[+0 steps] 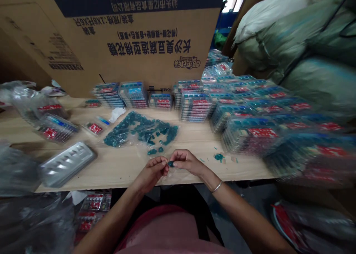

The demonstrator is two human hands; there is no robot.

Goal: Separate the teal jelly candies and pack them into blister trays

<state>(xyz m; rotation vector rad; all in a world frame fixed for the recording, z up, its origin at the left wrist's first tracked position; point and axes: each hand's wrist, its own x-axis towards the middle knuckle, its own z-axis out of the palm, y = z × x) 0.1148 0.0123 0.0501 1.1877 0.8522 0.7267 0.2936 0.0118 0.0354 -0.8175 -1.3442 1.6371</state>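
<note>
My left hand (153,169) and my right hand (185,161) meet over the near edge of the wooden table (116,165). Both pinch one small teal plastic piece (170,164) between their fingertips. A bracelet circles my right wrist. Just beyond my hands lies a clear bag with a pile of teal plastic pieces (141,131), some spilled out beside it. A few loose teal bits (218,157) lie to the right of my hands.
A grey moulded tray (66,163) lies at the near left. Stacks of clear blister packs (250,109) with red and blue labels fill the right and back of the table. A big cardboard box (133,35) stands behind. Plastic sacks (300,42) rise at the right.
</note>
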